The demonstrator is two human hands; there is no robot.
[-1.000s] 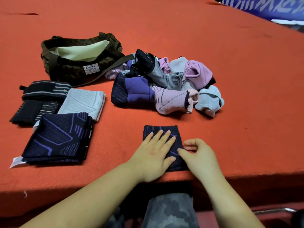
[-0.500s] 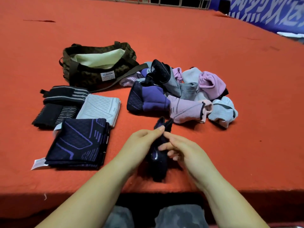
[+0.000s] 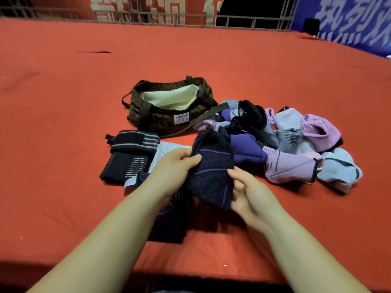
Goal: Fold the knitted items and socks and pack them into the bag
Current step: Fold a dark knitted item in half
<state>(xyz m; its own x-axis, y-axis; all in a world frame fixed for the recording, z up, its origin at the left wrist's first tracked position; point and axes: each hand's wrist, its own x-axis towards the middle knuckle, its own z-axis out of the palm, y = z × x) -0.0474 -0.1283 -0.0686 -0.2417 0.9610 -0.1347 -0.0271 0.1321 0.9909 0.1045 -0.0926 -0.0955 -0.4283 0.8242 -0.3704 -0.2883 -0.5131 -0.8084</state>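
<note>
A folded navy sock (image 3: 211,172) with purple lines is held upright above the worktop, pinched between both hands. At eleven o'clock from it stands the open camouflage bag (image 3: 169,106), pale lining showing, a white label on its near side. At three o'clock lies a loose heap of socks (image 3: 296,144), pink, grey, purple and black. At nine o'clock lie folded black striped pieces (image 3: 129,155), a pale folded piece (image 3: 169,150) just beside them.
</note>
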